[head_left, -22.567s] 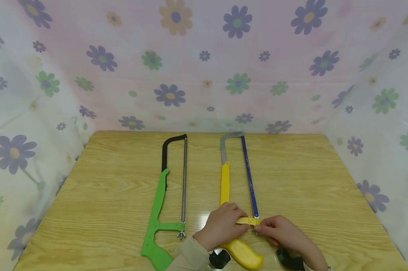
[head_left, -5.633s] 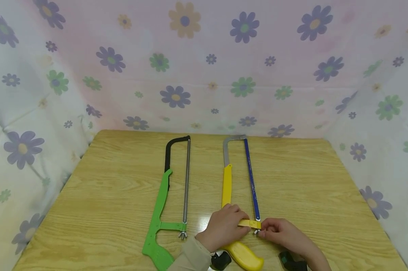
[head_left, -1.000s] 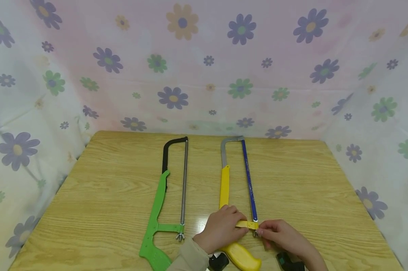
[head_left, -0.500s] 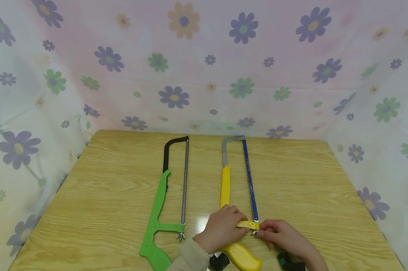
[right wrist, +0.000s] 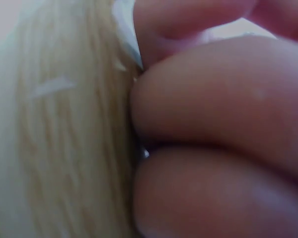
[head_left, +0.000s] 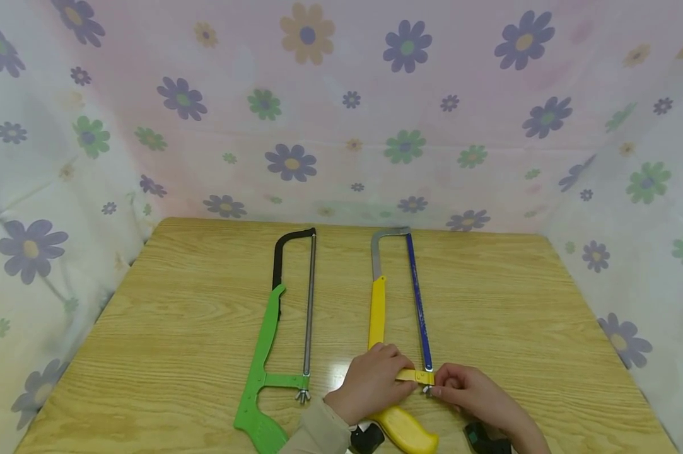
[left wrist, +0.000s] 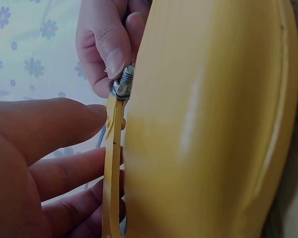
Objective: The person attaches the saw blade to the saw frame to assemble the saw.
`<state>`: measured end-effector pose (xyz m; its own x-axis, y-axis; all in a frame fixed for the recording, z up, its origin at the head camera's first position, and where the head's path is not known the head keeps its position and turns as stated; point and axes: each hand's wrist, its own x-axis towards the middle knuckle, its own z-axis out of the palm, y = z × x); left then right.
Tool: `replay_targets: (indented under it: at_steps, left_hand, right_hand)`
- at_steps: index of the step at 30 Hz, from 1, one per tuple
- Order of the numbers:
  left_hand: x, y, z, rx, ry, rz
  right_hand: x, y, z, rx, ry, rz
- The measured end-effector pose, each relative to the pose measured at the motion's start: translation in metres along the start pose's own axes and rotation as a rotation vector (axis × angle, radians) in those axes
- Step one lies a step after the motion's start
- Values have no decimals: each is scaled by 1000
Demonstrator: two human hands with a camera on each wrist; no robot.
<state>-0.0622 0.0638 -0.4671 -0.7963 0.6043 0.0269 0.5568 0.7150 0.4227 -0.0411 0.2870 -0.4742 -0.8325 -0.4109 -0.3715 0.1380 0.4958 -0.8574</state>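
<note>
A yellow hacksaw [head_left: 378, 309] with a blue blade [head_left: 418, 302] lies on the table, its yellow handle nearest me. My left hand [head_left: 371, 383] grips the saw's yellow cross arm [head_left: 414, 376], thumb on one side and fingers on the other, as the left wrist view also shows. At the arm's end, a metal wing nut [head_left: 427, 391] sits on a threaded screw [left wrist: 126, 75]. My right hand [head_left: 477, 392] pinches this wing nut between thumb and curled index finger. The right wrist view shows mostly blurred fingers [right wrist: 213, 99] close to the wood surface.
Left of the yellow saw lies a green hacksaw [head_left: 265, 334] with a black frame front, a grey blade [head_left: 309, 302] and its own wing nut [head_left: 303, 396]. Black wrist devices [head_left: 366, 437] show at the bottom edge. Flowered cloth [head_left: 341, 113] surrounds the wooden table [head_left: 193, 302].
The right fingers shift slightly around the wing nut, which shows at differing angles between frames. Compared with the oldest frame, more of it is visible. The left hand keeps its hold; both saws stay put.
</note>
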Motion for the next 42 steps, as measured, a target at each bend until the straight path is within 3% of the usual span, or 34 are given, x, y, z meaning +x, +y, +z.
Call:
replay_targets:
  at_steps: [26, 42]
  left_hand:
    - [0, 0, 2, 4, 5, -10]
    - [0, -1, 3, 4, 24, 4]
  right_hand:
    - [1, 2, -1, 26, -20, 66]
    - [1, 4, -3, 6, -46, 40]
